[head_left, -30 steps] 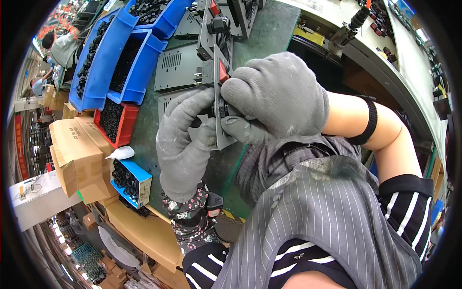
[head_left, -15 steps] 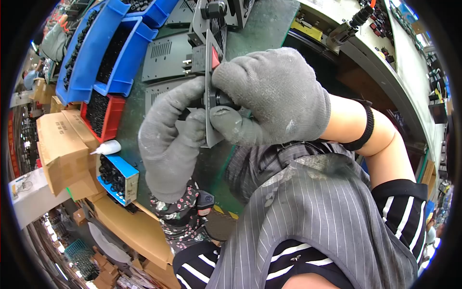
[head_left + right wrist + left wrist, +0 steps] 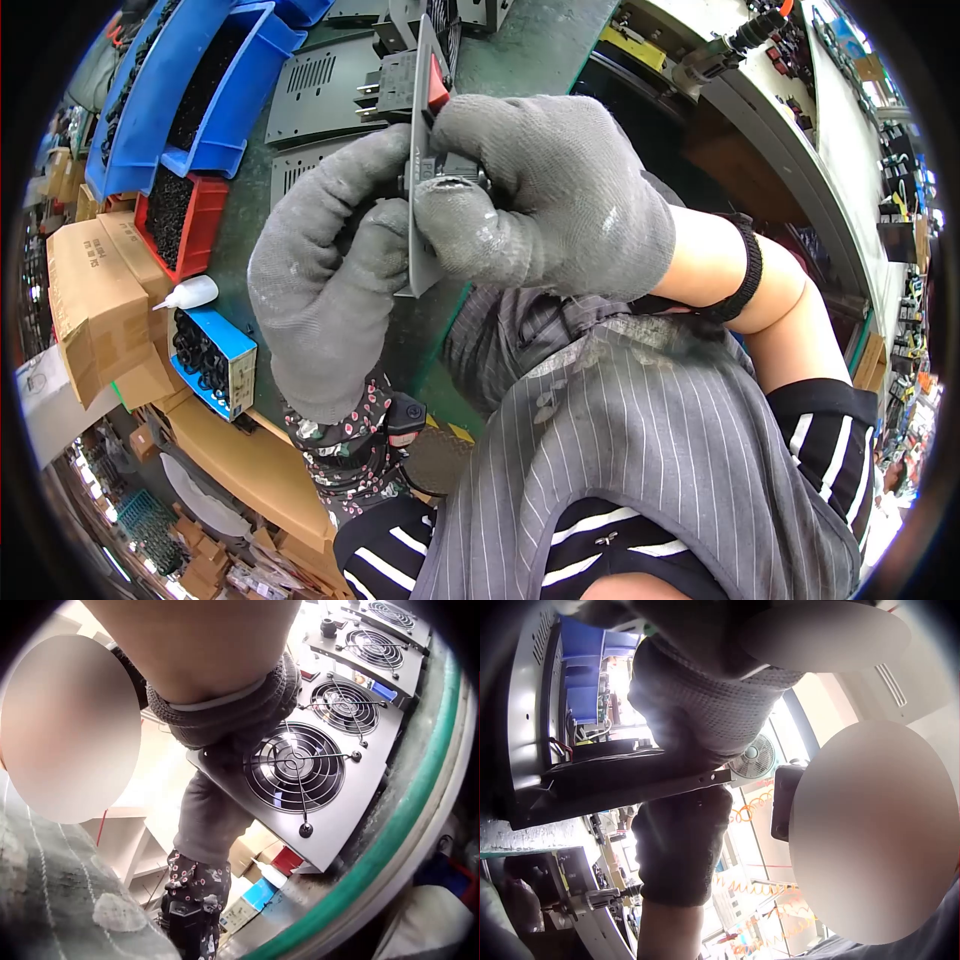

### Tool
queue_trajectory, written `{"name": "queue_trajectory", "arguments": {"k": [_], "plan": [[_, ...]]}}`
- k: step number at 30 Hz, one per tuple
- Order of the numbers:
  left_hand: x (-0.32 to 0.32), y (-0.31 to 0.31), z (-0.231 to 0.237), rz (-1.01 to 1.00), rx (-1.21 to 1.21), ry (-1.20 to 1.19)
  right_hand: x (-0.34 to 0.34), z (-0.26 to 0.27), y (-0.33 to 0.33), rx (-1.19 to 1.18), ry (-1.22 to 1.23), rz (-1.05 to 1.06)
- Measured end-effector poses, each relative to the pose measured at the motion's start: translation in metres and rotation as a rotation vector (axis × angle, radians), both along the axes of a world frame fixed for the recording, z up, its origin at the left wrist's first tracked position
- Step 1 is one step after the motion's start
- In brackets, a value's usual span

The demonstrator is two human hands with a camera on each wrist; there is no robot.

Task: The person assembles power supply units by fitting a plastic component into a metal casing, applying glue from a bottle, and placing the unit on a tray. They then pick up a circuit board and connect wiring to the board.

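In the head view, a green table point(image 3: 540, 45) is seen, with a long, pale bench point(image 3: 858, 170) set past it on the right. In the left wrist view, a round fan point(image 3: 752, 757) and curly orange cords point(image 3: 744, 887) are shown, and bright white light point(image 3: 782, 718) is seen

Right hand point(image 3: 232, 727), left hand point(image 3: 212, 817) at metal panel point(image 3: 346, 801) bearing fan grille point(image 3: 296, 766).

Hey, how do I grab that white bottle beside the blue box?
Grip the white bottle round its wide body, probably from the side nearest the left hand; the rounded end faces that way, the thin nozzle points away toward the cardboard box.
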State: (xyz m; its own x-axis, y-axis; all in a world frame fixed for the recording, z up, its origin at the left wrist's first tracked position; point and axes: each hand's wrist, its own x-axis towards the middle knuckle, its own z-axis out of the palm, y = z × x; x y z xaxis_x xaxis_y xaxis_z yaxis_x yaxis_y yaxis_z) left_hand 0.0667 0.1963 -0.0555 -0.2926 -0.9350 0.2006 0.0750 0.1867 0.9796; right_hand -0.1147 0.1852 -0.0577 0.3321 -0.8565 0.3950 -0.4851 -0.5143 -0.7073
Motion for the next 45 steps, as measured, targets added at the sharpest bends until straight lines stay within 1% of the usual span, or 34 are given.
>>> {"name": "queue_trajectory", "arguments": {"k": [3,4,6,8,10,12,13,14,15,16,17,18,19,20,22,24,25,26,28,30,31,32,34,35,36,38,40,42,43,44,45], "plan": [[-0.001,0.002,0.003,0.031,0.040,-0.064,0.001,0.002,0.002,0.048,-0.009,-0.013],[0.000,0.003,0.001,0.051,0.015,-0.059,0.003,0.002,0.003,0.054,-0.016,-0.018],[-0.001,0.004,-0.002,0.064,-0.009,-0.061,0.006,0.001,0.003,0.138,-0.142,-0.024],[-0.002,0.005,-0.001,0.085,-0.011,0.000,0.008,-0.001,0.002,0.140,-0.147,-0.052],[-0.002,0.007,0.000,0.080,0.015,-0.010,0.008,-0.002,0.002,0.134,-0.153,-0.076],[0.000,0.006,0.000,0.087,0.029,-0.020,0.007,-0.002,0.002,0.222,-0.197,-0.037],[0.002,0.005,0.000,0.082,0.019,-0.054,0.005,-0.002,0.001,0.243,-0.251,0.015],[0.006,0.003,-0.001,0.083,0.006,-0.086,0.001,-0.002,0.000,0.234,-0.263,0.023],[0.014,0.002,-0.004,0.086,0.012,-0.123,-0.003,-0.001,0.000,0.267,-0.235,0.080],[0.018,0.002,-0.004,0.103,0.003,-0.138,-0.008,-0.001,0.000,0.298,-0.207,0.141],[0.020,-0.001,-0.002,0.167,-0.068,-0.153,-0.016,-0.001,-0.003,0.179,-0.195,0.217],[0.024,-0.001,0.000,0.237,-0.139,-0.166,-0.021,-0.001,-0.004,0.394,-0.249,0.211],[0.034,0.004,0.002,0.308,-0.109,-0.113,-0.027,-0.005,-0.008,0.401,-0.320,0.173],[0.050,0.009,0.004,0.334,-0.090,-0.098,-0.035,-0.012,-0.015,0.408,-0.390,0.136],[0.085,0.017,0.000,0.578,-0.060,-0.357,-0.053,-0.028,-0.031,0.427,-0.404,0.023],[0.116,0.026,-0.006,0.811,-0.059,-0.708,-0.058,-0.052,-0.057,0.512,-0.374,-0.127],[0.140,0.028,-0.007,0.822,-0.168,-0.923,-0.063,-0.063,-0.068,0.363,-0.221,-0.144],[0.164,0.034,-0.011,0.935,-0.217,-1.217,-0.068,-0.072,-0.077,0.213,-0.075,-0.173],[0.184,0.041,-0.008,1.081,-0.071,-1.421,-0.063,-0.086,-0.078,-0.035,0.038,-0.229],[0.193,0.041,-0.004,1.184,0.092,-1.459,-0.059,-0.081,-0.076,-0.118,0.187,-0.195],[0.197,0.039,-0.008,1.214,0.086,-1.523,-0.056,-0.084,-0.077,-0.129,0.177,-0.200],[0.200,0.036,-0.006,1.235,0.090,-1.521,-0.055,-0.084,-0.077,-0.141,0.172,-0.186],[0.199,0.025,-0.003,1.156,0.223,-1.461,-0.056,-0.085,-0.078,-0.157,0.214,-0.220],[0.193,0.018,-0.002,1.180,0.255,-1.464,-0.056,-0.086,-0.078,-0.166,0.219,-0.223],[0.193,0.010,-0.005,1.189,0.260,-1.456,-0.056,-0.086,-0.079,-0.174,0.222,-0.215],[0.195,-0.006,-0.010,1.123,0.263,-1.502,-0.056,-0.088,-0.078,-0.194,0.214,-0.208],[0.186,-0.019,-0.016,1.168,0.249,-1.536,-0.056,-0.088,-0.077,-0.192,0.216,-0.211],[0.178,-0.027,-0.015,1.112,0.327,-1.611,-0.056,-0.088,-0.076,-0.189,0.215,-0.219],[0.181,-0.028,-0.022,1.123,0.246,-1.651,-0.056,-0.089,-0.076,-0.201,0.207,-0.212],[0.181,-0.029,-0.023,1.122,0.244,-1.647,-0.057,-0.089,-0.076,-0.210,0.200,-0.206],[0.181,-0.030,-0.024,1.103,0.255,-1.700,-0.057,-0.088,-0.076,-0.221,0.200,-0.200]]}}
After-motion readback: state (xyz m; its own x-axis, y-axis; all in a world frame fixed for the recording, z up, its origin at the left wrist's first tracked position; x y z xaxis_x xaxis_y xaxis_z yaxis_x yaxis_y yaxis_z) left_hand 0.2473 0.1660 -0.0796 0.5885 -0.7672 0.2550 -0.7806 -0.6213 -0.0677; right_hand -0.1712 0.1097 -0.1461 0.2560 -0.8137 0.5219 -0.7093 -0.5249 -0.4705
